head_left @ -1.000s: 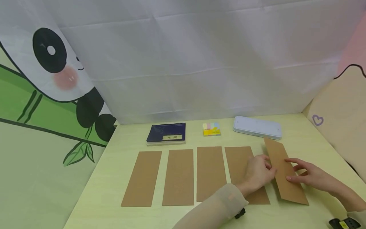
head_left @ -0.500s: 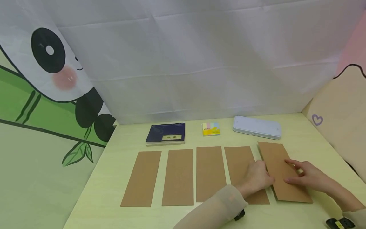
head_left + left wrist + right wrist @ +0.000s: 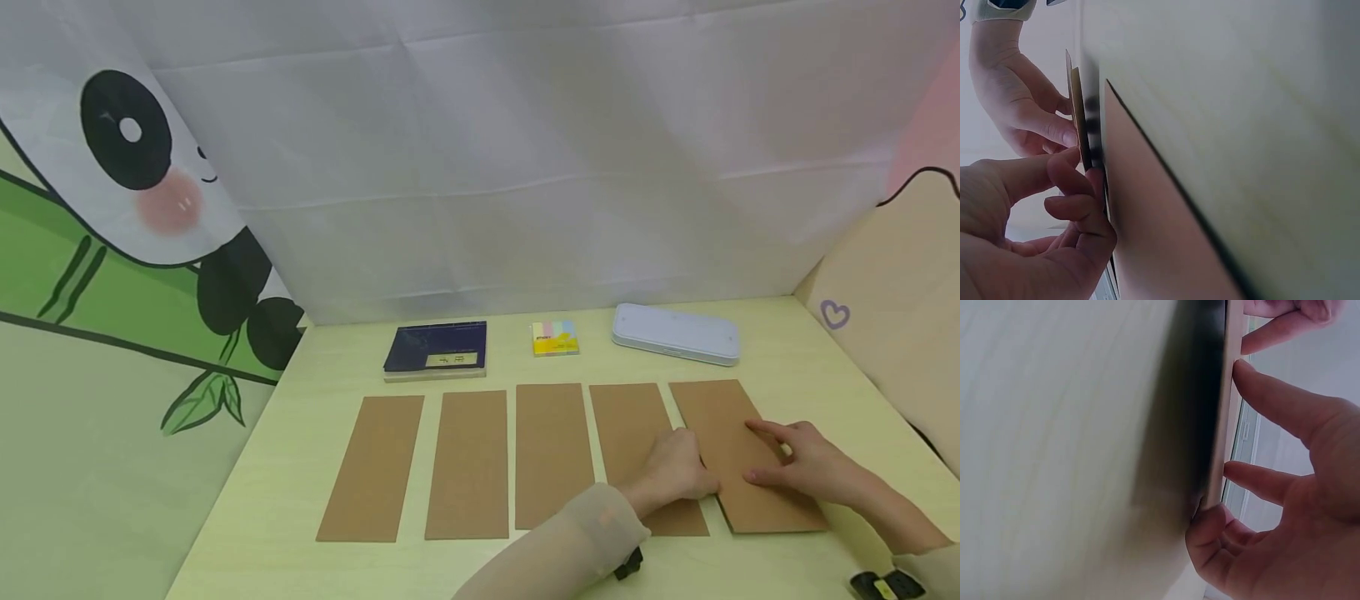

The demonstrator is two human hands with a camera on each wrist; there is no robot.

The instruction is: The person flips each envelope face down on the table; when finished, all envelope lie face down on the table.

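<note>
A rectangular brown cardboard piece point(image 3: 723, 425) lies at the right end of a row of similar ones, and its edge looks layered in the left wrist view. My left hand point(image 3: 675, 467) pinches its left edge, fingers curled, above the neighbouring cardboard piece point(image 3: 626, 417). On the right side, my right hand point(image 3: 813, 467) grips the same piece. In the right wrist view, thumb and forefinger press on top of the cardboard point(image 3: 1230, 406) while another finger curls under its edge. A shadow under that side shows it slightly off the table.
Three more brown cardboard pieces lie leftward: one far left point(image 3: 371, 467), one beside it point(image 3: 467, 467), one in the middle point(image 3: 551, 450). Behind the row are a dark blue notebook point(image 3: 427, 346), a sticky-note pack point(image 3: 555, 339) and a pale blue case point(image 3: 675, 333), before a white cloth backdrop point(image 3: 487, 167).
The rightmost cardboard has gone from tilted and raised to nearly flat, its top swinging left into line with the row. Both hands have lowered slightly with it. The other pieces stay put.
</note>
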